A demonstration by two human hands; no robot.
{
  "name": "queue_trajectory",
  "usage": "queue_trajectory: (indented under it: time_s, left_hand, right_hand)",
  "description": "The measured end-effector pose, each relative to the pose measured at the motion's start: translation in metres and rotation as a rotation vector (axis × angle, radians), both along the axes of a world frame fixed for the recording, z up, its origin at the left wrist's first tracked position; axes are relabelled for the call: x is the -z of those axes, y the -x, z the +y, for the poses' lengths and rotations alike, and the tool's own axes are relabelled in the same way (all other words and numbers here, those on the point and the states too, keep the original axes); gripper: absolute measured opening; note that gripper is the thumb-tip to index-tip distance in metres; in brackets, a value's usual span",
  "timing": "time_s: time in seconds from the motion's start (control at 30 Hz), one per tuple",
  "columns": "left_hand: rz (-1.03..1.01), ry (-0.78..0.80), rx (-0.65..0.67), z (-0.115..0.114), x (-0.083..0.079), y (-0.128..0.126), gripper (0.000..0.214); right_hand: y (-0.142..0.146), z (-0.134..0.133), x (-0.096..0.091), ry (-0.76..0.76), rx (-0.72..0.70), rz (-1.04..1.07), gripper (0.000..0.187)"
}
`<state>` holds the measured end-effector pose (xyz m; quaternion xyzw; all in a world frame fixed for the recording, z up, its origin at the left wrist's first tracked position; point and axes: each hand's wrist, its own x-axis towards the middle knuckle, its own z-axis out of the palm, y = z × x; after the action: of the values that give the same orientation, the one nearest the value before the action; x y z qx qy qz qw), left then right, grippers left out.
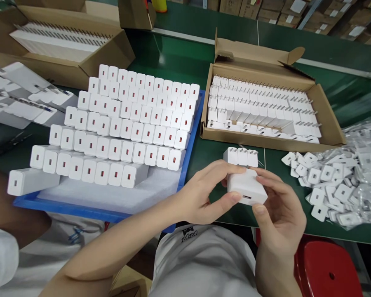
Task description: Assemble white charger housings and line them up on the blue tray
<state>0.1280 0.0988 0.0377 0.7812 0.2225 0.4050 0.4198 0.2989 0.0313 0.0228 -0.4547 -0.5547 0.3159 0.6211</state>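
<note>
One white charger (246, 187) is held above the desk (204, 152) between both hands, its port face turned toward the person. The left hand (204, 198) is partly closed, thumb under the port face and fingers over the charger's upper left edge. The right hand (280, 210) is partly closed, thumb on the lower right corner and fingers curled over the right side.

Just beyond the hands, three chargers (241, 156) stand side by side on the desk, touching each other. To the left of the hands, one blue tray (185, 165) carries stepped rows of chargers with red ports; the exact count cannot be told. Beyond the right hand, one open cardboard box (327, 119) holds four rows of chargers packed prongs up. A second cardboard box (111, 53) lies far beyond the left hand. To the right of the right hand lies one loose pile of clear bags (343, 181). One red stool (327, 270) sits below the right hand.
</note>
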Motion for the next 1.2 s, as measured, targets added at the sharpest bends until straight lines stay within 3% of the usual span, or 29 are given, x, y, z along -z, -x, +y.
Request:
queue_trajectory:
  time_s: [0.13,0.23,0.33,0.57,0.67,0.77,0.87,1.03,1.2]
  left_hand:
    - [0.052,-0.41,-0.139,0.003,0.008,-0.001,0.057]
    - [0.051,-0.628,-0.153,0.005,0.009,-0.002,0.046]
    - [0.045,-0.564,-0.133,0.004,0.007,-0.002,0.037]
    - [0.001,-0.454,-0.009,0.001,0.008,0.001,0.057]
    - [-0.043,-0.426,-0.023,-0.001,0.008,0.0,0.058]
    - [-0.113,-0.392,-0.038,-0.002,0.006,-0.001,0.061]
    - [-0.161,-0.361,-0.037,-0.002,0.005,-0.001,0.065]
    - [-0.213,-0.393,-0.034,0.001,0.006,0.001,0.067]
    - [-0.227,-0.426,-0.039,0.0,0.009,0.001,0.066]
  right_hand:
    - [-0.001,0.001,0.004,0.126,-0.01,0.126,0.025]
    - [-0.006,0.003,0.008,0.244,-0.094,0.212,0.023]
    - [-0.01,0.002,0.01,0.272,-0.114,0.232,0.022]
    - [-0.012,-0.006,0.006,0.334,-0.068,0.254,0.022]
    - [-0.011,-0.005,0.001,0.209,-0.06,0.216,0.025]
    - [-0.01,-0.003,-0.004,-0.009,0.001,0.126,0.043]
    - [-0.011,-0.003,-0.006,-0.147,-0.019,-0.002,0.044]
    - [-0.013,-0.003,-0.003,-0.217,-0.123,-0.035,0.071]
    - [-0.013,-0.003,-0.004,-0.219,-0.156,-0.035,0.059]
